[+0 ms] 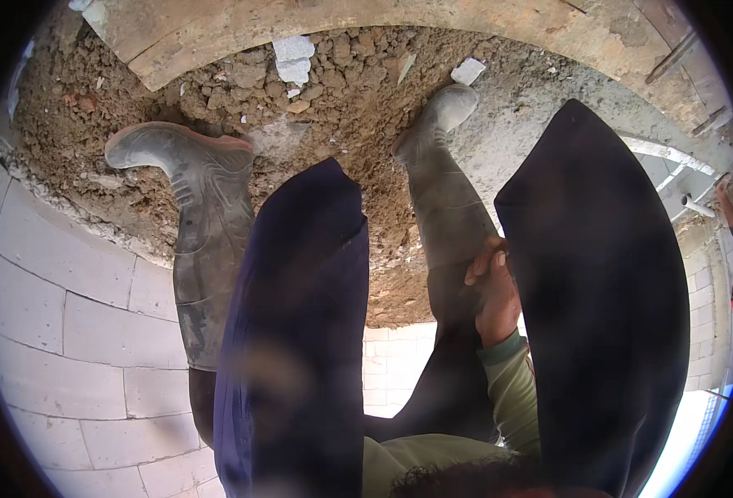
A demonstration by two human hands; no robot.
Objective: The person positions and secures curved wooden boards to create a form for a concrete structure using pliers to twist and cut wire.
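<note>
My right hand (497, 292), at the end of a green sleeve (509, 386), rests against my right leg by the upper part of a dark rubber boot (445, 195). Its fingers are bent inward; whatever they may grip is hidden, partly by a dark cloth flap (594, 290) hanging in front. A second navy flap (300, 324) covers much of the left side. My left hand cannot be seen. My other rubber boot (209, 199), muddy and creased at the ankle, stands on loose soil with its toe turned left.
Lumpy brown soil (358, 75) lies around the boots, with white block fragments (293, 60). A wooden board (300, 23) crosses the far side. Pale block walling (92, 324) rises at left. White pipes (665, 151) and part of another person (727, 202) appear at right.
</note>
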